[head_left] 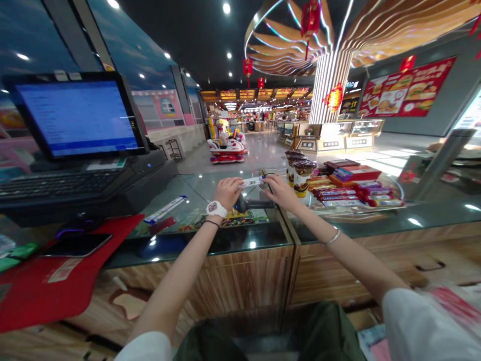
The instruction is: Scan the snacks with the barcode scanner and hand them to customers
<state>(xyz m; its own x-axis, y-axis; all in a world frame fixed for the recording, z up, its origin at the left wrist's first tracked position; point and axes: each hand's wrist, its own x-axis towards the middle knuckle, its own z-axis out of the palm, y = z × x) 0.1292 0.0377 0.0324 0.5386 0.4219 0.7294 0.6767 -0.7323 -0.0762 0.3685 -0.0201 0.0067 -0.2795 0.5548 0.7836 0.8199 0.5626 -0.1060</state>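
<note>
A narrow white packet [251, 182] with dark print and a bluish right end is held level above the glass counter. My left hand [228, 192], with a white watch at its wrist, is closed on the packet's left end. At the right end, the fingers of my right hand [280, 192] pinch it; a silver bracelet sits on that forearm. Just below the hands lies a black device like a handheld scanner [242, 203], partly hidden by my left hand. Another long white-and-blue packet [165, 209] rests on the glass to the left.
Lidded cups [301, 178] and several candy rolls and boxes [349, 185] stand on the counter at right. To the left are a monitor [78, 115], a keyboard [48, 183], and a phone [78, 245] on a red mat [75, 286]. A kiddie ride [226, 149] stands beyond.
</note>
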